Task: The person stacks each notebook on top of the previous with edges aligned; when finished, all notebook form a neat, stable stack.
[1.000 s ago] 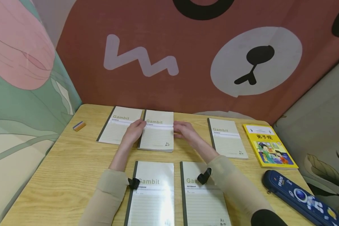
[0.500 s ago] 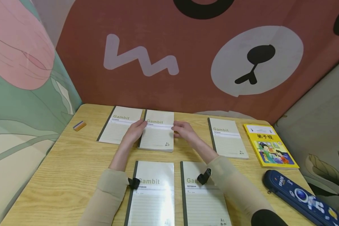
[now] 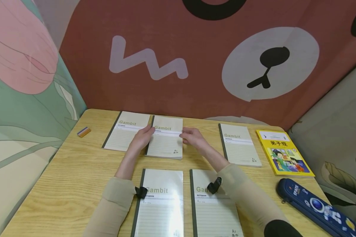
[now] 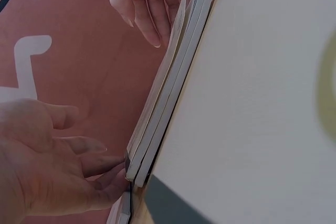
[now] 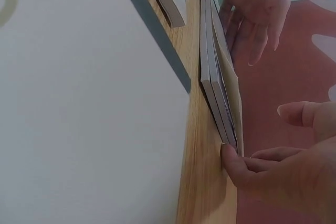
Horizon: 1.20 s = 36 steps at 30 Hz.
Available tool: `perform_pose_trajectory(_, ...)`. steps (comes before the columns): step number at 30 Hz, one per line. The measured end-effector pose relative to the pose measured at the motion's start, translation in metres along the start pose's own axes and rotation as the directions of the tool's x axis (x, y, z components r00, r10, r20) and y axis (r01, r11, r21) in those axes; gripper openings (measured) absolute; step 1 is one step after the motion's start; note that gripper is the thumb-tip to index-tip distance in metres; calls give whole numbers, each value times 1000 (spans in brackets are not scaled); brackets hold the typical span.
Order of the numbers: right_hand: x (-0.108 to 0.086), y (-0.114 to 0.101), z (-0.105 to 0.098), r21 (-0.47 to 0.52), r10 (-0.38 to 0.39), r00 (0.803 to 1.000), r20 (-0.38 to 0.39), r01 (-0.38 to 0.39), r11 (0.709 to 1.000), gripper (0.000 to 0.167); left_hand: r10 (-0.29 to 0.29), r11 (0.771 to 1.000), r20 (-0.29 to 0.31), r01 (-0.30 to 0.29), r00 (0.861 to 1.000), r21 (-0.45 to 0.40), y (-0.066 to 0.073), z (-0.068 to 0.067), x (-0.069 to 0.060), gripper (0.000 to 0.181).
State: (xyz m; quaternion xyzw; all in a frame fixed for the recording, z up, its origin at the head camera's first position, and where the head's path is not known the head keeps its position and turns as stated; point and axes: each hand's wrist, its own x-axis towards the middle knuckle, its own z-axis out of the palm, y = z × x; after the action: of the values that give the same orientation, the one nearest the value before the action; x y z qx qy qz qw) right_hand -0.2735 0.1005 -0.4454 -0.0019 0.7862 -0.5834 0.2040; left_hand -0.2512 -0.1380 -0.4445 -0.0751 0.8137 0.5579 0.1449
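1. Now, right hand (image 3: 194, 137) overlaps white, black-spined, rectangular paper notebooks (image 3: 164, 144) further than earlier.
2. Left hand (image 3: 141, 136) opposite; both hands' fingers relaxed, touching stack at table (image 3: 62, 168) rear.
3. Wrist views alone: top cover lifted.

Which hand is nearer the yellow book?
Right. The right hand, at the right edge of the stacked notebooks, is left of the yellow book; the left hand, at their left edge, is farther left.

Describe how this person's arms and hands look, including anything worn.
The left sleeve and right sleeve are plain light beige, ending on the forearms. A small black attachment sits near the left sleeve's end, and a similar black piece near the right's. A rounded black patch shows farther up the right sleeve. The left hand and right hand wear no gloves.
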Motion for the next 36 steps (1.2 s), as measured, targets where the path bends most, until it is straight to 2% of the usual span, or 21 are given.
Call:
perform_pose_trajectory(13,-3,0,-2,39,1,1000,-3,-1,999,60,-11,998,15,10,1000,67,-2,1,3,65)
perform_pose_trajectory(21,-6,-2,0,45,24,1000,-19,-23,999,63,12,999,9,-12,1000,38,-3,1,2,72)
perform_pose_trajectory(32,-7,-2,4,92,-10,1000,-12,11,996,68,-17,999,4,17,1000,48,4,-2,-4,70)
perform_pose_trajectory(36,-10,-2,2,114,-16,1000,5,15,993,69,-10,1000,3,10,1000,11,7,-7,-7,70)
